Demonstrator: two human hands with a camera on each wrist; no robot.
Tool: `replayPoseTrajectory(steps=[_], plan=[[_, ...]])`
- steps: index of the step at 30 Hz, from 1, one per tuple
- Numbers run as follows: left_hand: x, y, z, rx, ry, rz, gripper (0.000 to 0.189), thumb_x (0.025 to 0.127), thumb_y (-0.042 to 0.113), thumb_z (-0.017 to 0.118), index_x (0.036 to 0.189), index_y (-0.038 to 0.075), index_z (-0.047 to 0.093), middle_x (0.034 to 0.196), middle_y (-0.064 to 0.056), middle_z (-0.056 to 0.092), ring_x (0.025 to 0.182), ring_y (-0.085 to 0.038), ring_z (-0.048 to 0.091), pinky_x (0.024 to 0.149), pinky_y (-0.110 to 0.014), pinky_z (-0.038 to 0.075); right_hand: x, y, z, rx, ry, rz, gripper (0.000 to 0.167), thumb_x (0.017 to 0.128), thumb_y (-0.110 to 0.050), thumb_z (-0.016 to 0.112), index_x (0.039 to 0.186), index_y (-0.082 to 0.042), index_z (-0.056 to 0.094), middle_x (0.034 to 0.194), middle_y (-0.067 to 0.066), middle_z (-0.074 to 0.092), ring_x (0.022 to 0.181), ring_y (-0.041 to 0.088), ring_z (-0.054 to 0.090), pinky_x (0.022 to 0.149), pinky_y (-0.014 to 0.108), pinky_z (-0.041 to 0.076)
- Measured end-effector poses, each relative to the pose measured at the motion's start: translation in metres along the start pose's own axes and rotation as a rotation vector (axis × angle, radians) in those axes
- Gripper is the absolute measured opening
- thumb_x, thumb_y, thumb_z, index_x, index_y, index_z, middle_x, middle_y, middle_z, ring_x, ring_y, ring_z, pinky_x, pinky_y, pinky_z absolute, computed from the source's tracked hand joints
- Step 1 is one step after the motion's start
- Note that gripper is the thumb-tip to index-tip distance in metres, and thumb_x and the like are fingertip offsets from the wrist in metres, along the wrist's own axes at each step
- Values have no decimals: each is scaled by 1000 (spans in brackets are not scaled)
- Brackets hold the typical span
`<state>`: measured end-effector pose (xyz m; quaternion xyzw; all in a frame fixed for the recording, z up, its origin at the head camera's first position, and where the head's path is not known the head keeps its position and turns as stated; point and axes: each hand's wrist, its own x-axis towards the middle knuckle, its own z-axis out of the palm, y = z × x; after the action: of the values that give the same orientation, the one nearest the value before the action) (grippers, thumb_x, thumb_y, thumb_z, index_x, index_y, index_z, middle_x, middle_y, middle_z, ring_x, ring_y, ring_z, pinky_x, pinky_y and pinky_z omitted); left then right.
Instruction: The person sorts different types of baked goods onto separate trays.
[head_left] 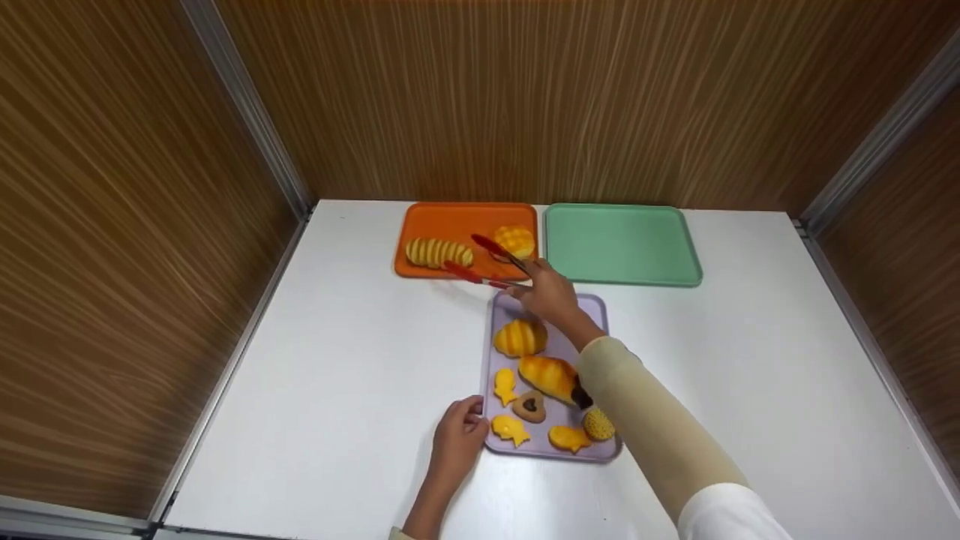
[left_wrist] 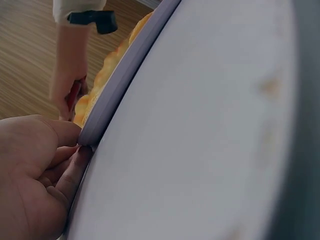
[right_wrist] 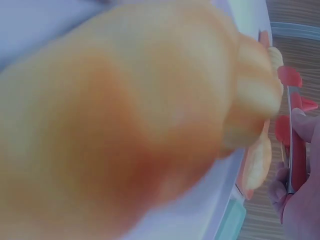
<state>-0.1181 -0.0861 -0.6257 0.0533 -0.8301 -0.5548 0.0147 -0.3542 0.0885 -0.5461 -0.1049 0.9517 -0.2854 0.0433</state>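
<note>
Slantwise, red tongs (head_left: 493, 246), gripped in right hand (head_left: 551, 294), pointing forward-left

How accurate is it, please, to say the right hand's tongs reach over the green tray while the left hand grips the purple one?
Not quite: the head view shows the tongs over the orange tray, not the green tray; the rest holds.
</note>
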Motion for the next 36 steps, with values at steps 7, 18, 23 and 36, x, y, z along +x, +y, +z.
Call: replayPoseTrajectory(steps=[7, 18, 23, 36], plan=[[0, 1, 2, 8, 0, -21, 33, 94, 11, 64, 127, 8, 65, 108, -1, 64, 95, -11, 58, 84, -26, 55, -24, 29, -16, -20, 5, -99, 60, 91, -43, 72, 141, -14, 57, 133, 9, 59, 108, 31, 60, 100, 54, 49], [1, -1, 2, 11, 8, 24, 32, 93, 9, 65, 124, 5, 66, 105, -1, 65, 92, -11, 60, 81, -24, 56, -75, 81, -39, -21, 3, -208, 60, 92, -41, 70, 143, -11, 56, 135, 10, 59, 115, 31, 59, 106, 55, 46], [1, -1, 2, 0, 7, 7, 32, 93, 10, 65, 125, 6, 66, 106, -1, 65, 93, -11, 60, 81, -25, 55, -96, 100, -51, 42, -27, -189, 68, 92, -45, 70, 148, -12, 51, 139, 11, 57, 119, 33, 57, 108, 58, 43], [-1, 0, 2, 31, 1, -15, 32, 94, 11, 64, 127, 8, 65, 108, 0, 65, 95, -11, 59, 85, -27, 55, -126, 128, -67, 66, -57, -204, 68, 87, -39, 77, 145, -11, 55, 135, 10, 61, 109, 32, 56, 102, 58, 48]])
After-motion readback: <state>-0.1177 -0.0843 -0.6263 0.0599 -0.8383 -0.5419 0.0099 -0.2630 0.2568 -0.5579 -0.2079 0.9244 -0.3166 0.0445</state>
